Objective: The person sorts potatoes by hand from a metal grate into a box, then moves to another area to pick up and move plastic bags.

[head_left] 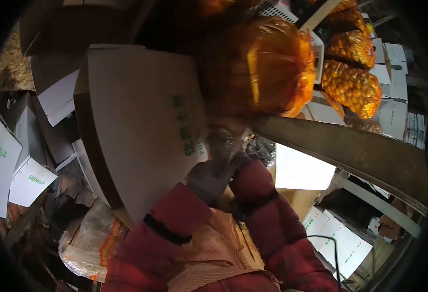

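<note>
Dark gloves cover both of my hands, which are close together in the middle of the view, blurred by motion. My left hand (208, 180) lies beside the lower right edge of a large white carton (141, 121) with green print. Just right of it is my right hand (239, 163). Between and above them is a blurred, clear plastic-like shape (221, 142); whether either hand grips it cannot be made out. A big orange plastic bag (277, 68) sits above the hands. Crumpled clear plastic (261, 150) lies to their right.
A wooden beam (340, 151) slants across the right side. Filled orange net bags (352, 87) lie at the upper right. White cartons with green print (28, 180) stand at the left, and another (338, 241) at the lower right. Wrapped plastic packaging (89, 243) is at the lower left.
</note>
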The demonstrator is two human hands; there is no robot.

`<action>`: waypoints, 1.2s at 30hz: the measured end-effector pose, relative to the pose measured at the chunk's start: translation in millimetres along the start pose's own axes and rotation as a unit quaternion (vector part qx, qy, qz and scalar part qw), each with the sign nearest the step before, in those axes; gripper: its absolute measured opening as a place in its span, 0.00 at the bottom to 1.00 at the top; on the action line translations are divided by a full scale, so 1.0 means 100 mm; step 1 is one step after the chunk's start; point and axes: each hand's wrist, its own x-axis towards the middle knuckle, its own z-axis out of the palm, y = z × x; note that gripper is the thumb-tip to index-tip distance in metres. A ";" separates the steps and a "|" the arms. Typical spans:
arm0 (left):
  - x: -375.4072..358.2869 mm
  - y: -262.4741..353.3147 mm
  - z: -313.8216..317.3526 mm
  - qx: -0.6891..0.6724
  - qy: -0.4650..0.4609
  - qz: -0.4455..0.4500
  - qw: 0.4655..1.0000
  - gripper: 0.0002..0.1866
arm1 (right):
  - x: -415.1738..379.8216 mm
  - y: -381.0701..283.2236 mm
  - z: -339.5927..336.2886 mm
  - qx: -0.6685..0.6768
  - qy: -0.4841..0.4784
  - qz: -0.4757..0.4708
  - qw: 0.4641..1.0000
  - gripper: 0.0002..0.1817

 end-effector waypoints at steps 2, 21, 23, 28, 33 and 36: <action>0.00 -0.25 0.10 0.139 0.021 0.117 0.983 0.14 | 0.04 -0.06 0.01 -0.054 0.007 -0.020 0.998 0.14; -0.79 -0.09 -0.23 0.183 -0.077 0.054 0.979 0.15 | -0.87 -0.52 0.33 -0.214 -0.030 -0.081 0.973 0.21; -0.76 -0.07 -0.19 0.180 -0.106 -0.004 0.978 0.16 | -0.95 -0.38 0.16 -0.210 -0.037 -0.086 0.973 0.22; -0.65 -0.35 0.03 0.285 -0.077 0.229 0.928 0.18 | -0.87 -0.40 -0.09 -0.082 -0.080 0.038 0.993 0.21; -0.66 -0.46 -0.01 0.405 0.015 0.318 0.857 0.15 | -0.75 -0.59 -0.09 -0.262 -0.184 0.108 0.941 0.25; -0.68 -0.45 0.08 0.404 0.037 0.267 0.874 0.16 | -0.92 -0.36 0.01 -0.338 -0.074 0.036 0.938 0.24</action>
